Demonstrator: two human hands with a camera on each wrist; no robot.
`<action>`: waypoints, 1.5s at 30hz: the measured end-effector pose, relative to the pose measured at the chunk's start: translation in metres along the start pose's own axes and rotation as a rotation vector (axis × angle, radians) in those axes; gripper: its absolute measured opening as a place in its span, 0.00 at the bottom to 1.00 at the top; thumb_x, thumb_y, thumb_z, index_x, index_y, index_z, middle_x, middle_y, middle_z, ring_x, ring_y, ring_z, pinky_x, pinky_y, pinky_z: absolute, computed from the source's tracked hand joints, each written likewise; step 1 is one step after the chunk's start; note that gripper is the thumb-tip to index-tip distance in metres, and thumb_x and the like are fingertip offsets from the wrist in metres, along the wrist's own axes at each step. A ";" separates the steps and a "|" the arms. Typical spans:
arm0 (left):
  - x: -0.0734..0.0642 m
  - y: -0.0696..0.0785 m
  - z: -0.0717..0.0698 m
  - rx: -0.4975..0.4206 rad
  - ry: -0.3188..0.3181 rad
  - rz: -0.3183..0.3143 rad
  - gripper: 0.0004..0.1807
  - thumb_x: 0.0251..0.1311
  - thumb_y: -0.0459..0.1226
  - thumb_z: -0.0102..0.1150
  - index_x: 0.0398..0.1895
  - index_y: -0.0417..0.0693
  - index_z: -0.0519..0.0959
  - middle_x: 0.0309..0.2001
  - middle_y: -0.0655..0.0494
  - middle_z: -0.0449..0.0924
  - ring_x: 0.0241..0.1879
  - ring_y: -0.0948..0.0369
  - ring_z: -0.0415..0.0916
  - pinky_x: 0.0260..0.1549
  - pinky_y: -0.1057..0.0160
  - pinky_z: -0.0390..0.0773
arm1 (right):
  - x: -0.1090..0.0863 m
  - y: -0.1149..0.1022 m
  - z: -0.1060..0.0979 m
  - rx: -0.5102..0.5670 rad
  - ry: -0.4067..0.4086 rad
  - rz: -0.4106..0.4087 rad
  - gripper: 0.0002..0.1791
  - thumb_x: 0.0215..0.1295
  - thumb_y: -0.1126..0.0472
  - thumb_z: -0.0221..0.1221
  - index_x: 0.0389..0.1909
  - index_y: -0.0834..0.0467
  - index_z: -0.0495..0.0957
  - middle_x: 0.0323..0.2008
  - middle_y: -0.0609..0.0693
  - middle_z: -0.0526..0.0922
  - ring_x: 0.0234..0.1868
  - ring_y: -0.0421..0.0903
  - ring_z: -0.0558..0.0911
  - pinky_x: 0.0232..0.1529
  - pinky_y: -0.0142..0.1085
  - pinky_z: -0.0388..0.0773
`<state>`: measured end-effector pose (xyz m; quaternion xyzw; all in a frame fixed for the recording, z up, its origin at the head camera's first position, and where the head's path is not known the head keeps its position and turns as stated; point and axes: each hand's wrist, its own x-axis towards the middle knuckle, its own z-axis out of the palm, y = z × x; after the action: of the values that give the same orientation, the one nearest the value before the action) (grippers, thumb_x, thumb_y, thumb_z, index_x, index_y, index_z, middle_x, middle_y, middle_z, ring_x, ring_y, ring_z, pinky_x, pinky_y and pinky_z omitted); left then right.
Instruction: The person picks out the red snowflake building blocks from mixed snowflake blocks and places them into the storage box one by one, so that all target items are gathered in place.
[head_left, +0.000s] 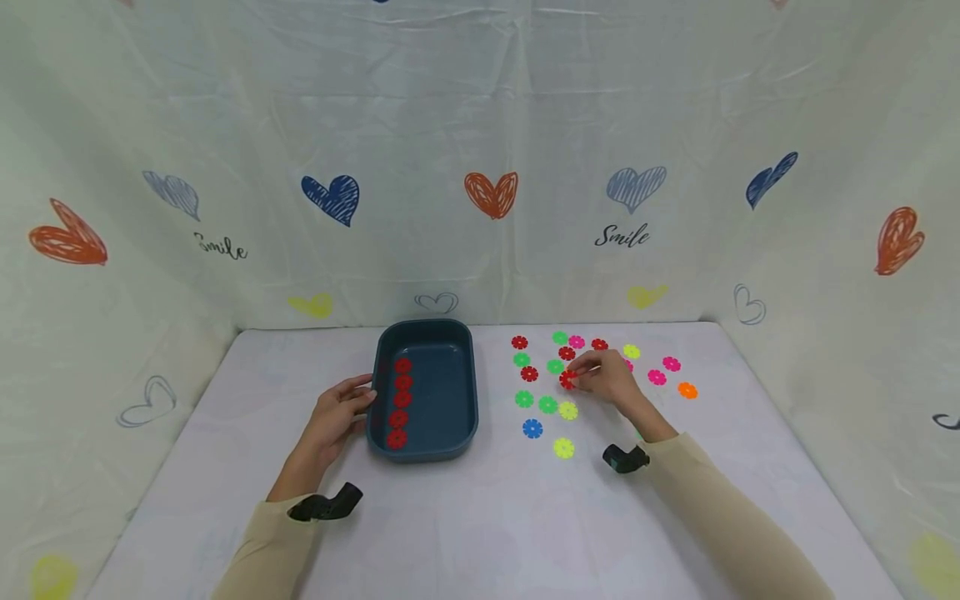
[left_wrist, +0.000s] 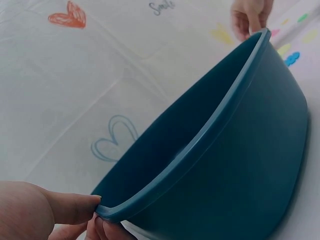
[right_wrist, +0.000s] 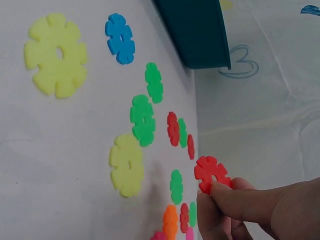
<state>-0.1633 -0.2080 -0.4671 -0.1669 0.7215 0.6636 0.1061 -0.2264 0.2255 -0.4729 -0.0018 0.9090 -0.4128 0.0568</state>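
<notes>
My left hand [head_left: 340, 417] pinches the left rim of a dark blue plastic tray [head_left: 438, 417], thumb above and fingers below, as the left wrist view shows. Several red notched discs lie in a column along the tray's left side, the nearest being a red disc [head_left: 397, 438]. To the right of the tray, my right hand [head_left: 604, 377] holds a red notched disc [right_wrist: 209, 171] between thumb and fingertips, lifted off the table. Around that hand lie loose discs: a green disc [head_left: 555, 366], a red disc [head_left: 528, 373] and a yellow disc [head_left: 568, 410], among others.
A white cloth covers the table [head_left: 450, 533]. More discs lie right of the tray, including a blue disc [head_left: 532, 428], an orange disc [head_left: 687, 390] and pink discs. A white curtain [head_left: 420, 100] printed with hearts hangs behind and at both sides.
</notes>
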 end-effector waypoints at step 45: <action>0.000 -0.002 0.000 0.010 0.011 0.005 0.27 0.79 0.34 0.55 0.77 0.38 0.67 0.48 0.56 0.76 0.42 0.64 0.74 0.36 0.67 0.77 | 0.014 -0.111 0.052 0.232 -0.134 -0.121 0.09 0.65 0.74 0.69 0.46 0.67 0.87 0.39 0.59 0.85 0.38 0.50 0.84 0.52 0.53 0.85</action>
<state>-0.1628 -0.2077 -0.4687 -0.1682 0.7257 0.6594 0.1013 -0.2401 0.1125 -0.4248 -0.0777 0.8475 -0.5169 0.0923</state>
